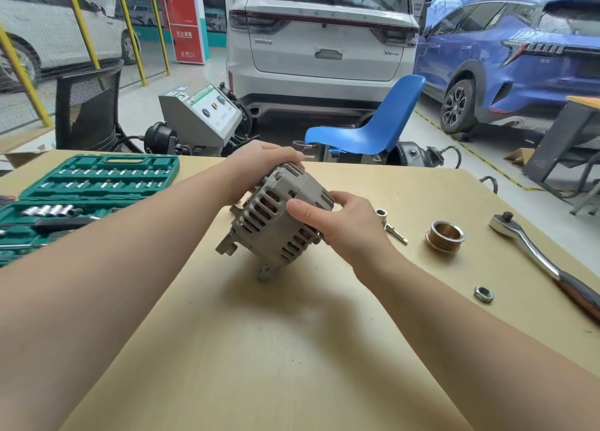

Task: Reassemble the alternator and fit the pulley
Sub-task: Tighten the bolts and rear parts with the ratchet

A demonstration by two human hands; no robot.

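Observation:
A grey slotted alternator (272, 223) is held tilted just above the tan table (259, 349), its mounting lugs pointing down and toward me. My left hand (259, 164) grips its far upper side, fingers curled over the housing. My right hand (337, 226) grips the right side with the thumb laid across the casing. To the right on the table lie a ribbed pulley (445, 236), a hex nut (483, 293), a small socket (381, 214) with a bolt (396, 232), and a chrome ratchet (545, 262).
An open green socket set (87, 187) fills the table's left end. Beyond the far edge stand a blue chair (370, 128), a grey test machine (201, 119), a black mesh bin (86, 106) and parked cars. A grey desk (568, 138) stands at the right.

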